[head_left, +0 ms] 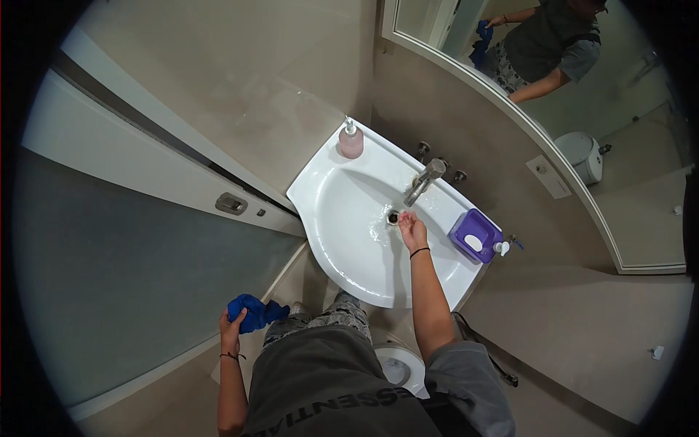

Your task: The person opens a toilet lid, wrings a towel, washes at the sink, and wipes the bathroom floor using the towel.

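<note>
A crumpled blue cloth (256,313) hangs from my left hand (230,325), whose fingers are closed around it, off to the left of my body. My right hand (413,231) reaches over the white washbasin (331,244), palm turned up and fingers slightly curled and apart, with nothing in it that I can see. Just above those fingertips is the metal faucet (424,182). The drain (393,218) lies close beside them. Wet spots glisten on the basin around the drain.
A pink soap bottle (351,142) with a pump stands on the basin's back left corner. At the right edge sits a purple soap dish (477,237) with a white soap. A sliding door (167,277) is on the left, a mirror (539,95) above right, and a toilet (400,368) below.
</note>
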